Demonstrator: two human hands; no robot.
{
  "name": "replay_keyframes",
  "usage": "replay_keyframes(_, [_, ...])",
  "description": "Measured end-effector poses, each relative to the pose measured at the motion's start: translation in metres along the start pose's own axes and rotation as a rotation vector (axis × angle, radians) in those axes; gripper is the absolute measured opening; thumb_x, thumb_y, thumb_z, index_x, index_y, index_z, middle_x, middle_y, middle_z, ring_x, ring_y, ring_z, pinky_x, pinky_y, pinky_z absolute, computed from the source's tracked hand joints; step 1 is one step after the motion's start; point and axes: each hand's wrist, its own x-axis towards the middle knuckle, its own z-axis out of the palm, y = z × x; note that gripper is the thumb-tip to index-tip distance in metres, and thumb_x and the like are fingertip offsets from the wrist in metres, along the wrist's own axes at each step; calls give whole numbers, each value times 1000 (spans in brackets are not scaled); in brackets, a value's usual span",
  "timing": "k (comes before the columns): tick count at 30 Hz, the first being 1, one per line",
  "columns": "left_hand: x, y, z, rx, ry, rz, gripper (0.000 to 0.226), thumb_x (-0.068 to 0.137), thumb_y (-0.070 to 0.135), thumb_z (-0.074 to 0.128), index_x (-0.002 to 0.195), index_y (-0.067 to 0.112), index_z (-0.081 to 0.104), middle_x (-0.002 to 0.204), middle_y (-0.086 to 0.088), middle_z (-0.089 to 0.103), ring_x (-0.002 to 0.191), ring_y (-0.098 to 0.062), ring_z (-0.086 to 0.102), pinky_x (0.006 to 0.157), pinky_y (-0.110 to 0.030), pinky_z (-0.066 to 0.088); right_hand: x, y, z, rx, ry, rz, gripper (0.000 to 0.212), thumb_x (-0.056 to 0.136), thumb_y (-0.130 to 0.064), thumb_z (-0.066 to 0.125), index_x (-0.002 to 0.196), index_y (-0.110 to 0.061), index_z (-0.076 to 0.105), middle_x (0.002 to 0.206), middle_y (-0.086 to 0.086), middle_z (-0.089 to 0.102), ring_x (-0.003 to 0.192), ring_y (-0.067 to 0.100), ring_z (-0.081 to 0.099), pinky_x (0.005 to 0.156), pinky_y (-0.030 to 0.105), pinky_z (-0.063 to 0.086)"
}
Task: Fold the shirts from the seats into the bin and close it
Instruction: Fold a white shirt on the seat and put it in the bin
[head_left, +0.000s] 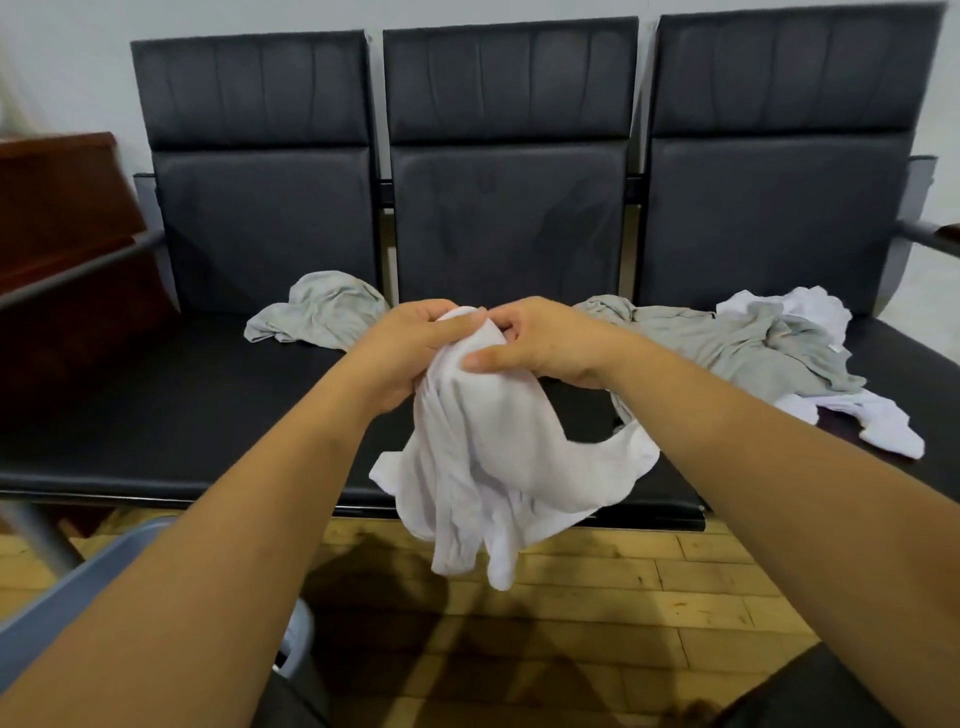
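left hand (410, 348) + right hand (540, 340) pinch white shirt (488, 467) top | long axis vertical, hanging down

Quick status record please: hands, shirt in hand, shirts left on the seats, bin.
left hand: grips held white shirt at its top
right hand: pinches the same bunch
held white shirt: bunched, unfolded, hanging from both hands
on seats: left grey shirt; right grey shirt lying over loose white shirt
bin: only rim shows, lower left; contents unseen
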Motion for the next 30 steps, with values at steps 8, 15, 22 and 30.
replay_keyframes(8, [-5,-29,-20,646,-163,-187,27,84,33,78,109,22,73,106,6,75,101,-15,70,95,-37,55,1,7,-28,459,462,-4,18,92,-20,68,86,-3,69,85,7,69,80,19,65,74,35,53])
replay_keyframes(15, [-12,-11,-26,9,-6,0,29,100,31,57,117,10,67,124,-14,68,118,-32,63,109,-50,43,-6,22,-36,483,304,142,33,87,-20,75,110,3,68,106,11,75,102,28,71,80,37,59])
replay_keyframes(22, [-15,0,-11,568,-55,101,17,86,30,75,98,24,65,97,4,68,90,-14,66,77,-32,52,-5,17,-14,529,-101,202,45,86,-24,71,125,-1,64,124,18,68,116,30,65,96,42,53])
replay_keyframes(30, [-1,-39,-47,916,322,-97,16,93,22,57,101,8,61,85,-3,62,77,-20,56,59,-26,38,-5,20,-38,549,410,20,28,97,-30,62,116,-11,69,113,9,73,109,25,69,94,40,56])
